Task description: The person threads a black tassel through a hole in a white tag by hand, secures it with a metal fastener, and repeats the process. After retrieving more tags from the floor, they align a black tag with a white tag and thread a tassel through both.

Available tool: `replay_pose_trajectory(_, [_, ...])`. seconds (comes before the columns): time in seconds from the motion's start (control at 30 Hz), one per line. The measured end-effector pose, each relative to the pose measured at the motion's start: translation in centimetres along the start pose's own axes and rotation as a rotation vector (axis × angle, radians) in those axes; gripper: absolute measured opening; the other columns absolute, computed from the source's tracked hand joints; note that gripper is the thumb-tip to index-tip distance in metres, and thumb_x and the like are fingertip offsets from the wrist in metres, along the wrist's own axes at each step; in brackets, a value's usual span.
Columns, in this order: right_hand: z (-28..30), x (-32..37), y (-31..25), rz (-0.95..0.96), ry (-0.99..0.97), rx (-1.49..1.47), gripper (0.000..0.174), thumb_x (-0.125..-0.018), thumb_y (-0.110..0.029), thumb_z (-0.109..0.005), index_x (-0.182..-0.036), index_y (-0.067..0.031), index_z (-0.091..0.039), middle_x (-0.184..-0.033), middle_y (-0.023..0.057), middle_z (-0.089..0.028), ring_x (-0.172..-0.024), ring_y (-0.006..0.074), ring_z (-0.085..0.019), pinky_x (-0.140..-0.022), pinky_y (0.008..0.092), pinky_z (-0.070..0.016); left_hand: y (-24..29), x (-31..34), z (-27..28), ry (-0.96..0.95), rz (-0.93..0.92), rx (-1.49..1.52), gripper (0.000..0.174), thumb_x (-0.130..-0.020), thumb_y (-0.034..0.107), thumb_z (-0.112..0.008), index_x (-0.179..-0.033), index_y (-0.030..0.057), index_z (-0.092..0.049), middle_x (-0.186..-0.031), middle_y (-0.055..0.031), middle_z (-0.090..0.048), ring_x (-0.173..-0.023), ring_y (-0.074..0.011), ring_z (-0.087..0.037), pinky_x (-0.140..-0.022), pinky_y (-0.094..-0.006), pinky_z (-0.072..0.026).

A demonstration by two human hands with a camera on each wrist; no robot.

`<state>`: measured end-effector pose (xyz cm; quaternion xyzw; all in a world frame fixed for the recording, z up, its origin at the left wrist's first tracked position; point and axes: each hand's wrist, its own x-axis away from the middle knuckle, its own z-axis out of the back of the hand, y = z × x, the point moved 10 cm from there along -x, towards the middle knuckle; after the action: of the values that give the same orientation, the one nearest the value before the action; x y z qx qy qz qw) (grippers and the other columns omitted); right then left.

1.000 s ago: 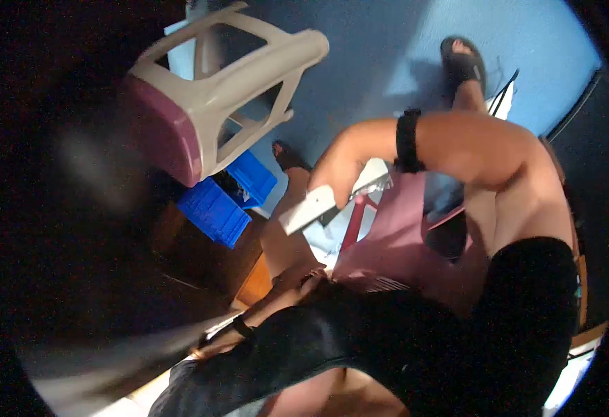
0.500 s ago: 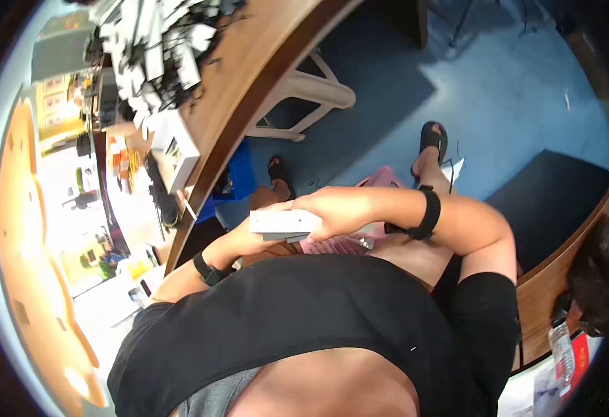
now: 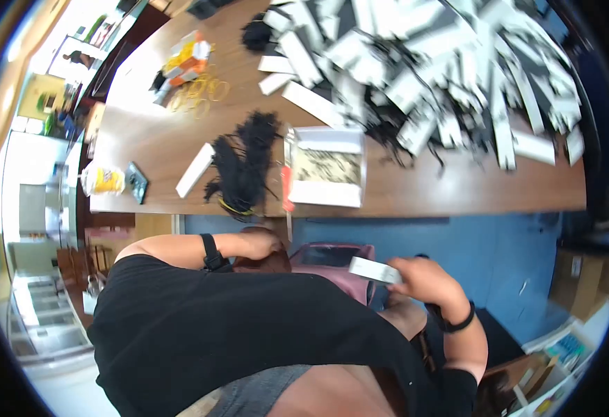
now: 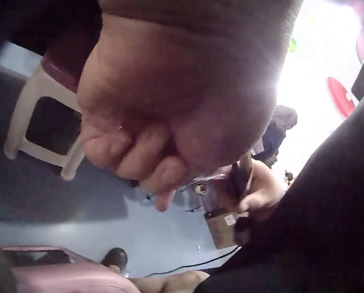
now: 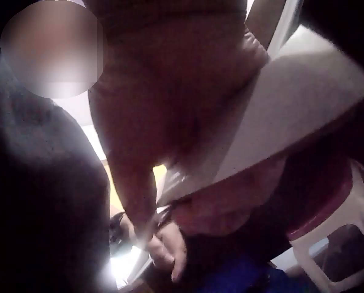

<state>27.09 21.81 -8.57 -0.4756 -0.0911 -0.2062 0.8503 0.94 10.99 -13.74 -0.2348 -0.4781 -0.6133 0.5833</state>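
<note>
My right hand (image 3: 426,278) grips a narrow white box (image 3: 375,270) beside my body, below the table's front edge. In the right wrist view the long white box (image 5: 279,104) slants across from the palm. My left hand (image 3: 259,244) is near the table edge in front of my body, its fingers loosely curled and nothing seen in them. The left wrist view shows the fingers (image 4: 145,155) of that hand bent toward the palm. Closest on the table are a bundle of black cords (image 3: 245,160) and an open white box (image 3: 329,194) with small dark-and-cream pieces inside.
A large heap of white boxes with black cords (image 3: 423,76) covers the table's right side. An orange-handled tool (image 3: 287,187), a lone white box (image 3: 195,170), a phone (image 3: 137,182) and yellow rubber bands (image 3: 200,94) also lie there. A pink plastic stool (image 3: 346,281) stands below.
The head view has swung up from the floor to the tabletop. My hands, together at the white box half a second ago, are now apart; the right carries it off to the right.
</note>
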Motion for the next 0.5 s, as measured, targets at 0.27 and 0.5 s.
replay_pose_trajectory(0.27, [10.2, 9.3, 0.3, -0.548, 0.166, 0.108, 0.041, -0.066, -0.018, -0.073, -0.103, -0.006, -0.057, -0.085, 0.0192, -0.063, -0.083, 0.039, -0.06, -0.069, 0.045, -0.048, -22.1, 20.0, -4.5, 0.21, 0.994, -0.083, 0.057, -0.08, 0.039, -0.055, -0.121, -0.0008, -0.053, -0.12, -0.0249, -0.055, -0.113, -0.0363, -0.053, -0.095, -0.0406, -0.042])
replay_pose_trajectory(0.5, [15.9, 8.4, -4.9, -0.283, 0.438, -0.113, 0.044, -0.067, -0.011, -0.072, -0.108, -0.0028, -0.055, -0.095, 0.0187, -0.061, -0.088, 0.0386, -0.058, -0.075, 0.0384, -0.0469, -21.6, 10.4, -5.1, 0.033, 0.466, 0.195, 0.062, -0.081, 0.041, -0.056, -0.124, -0.0028, -0.05, -0.124, -0.0232, -0.053, -0.114, -0.0371, -0.051, -0.098, -0.0383, -0.0391])
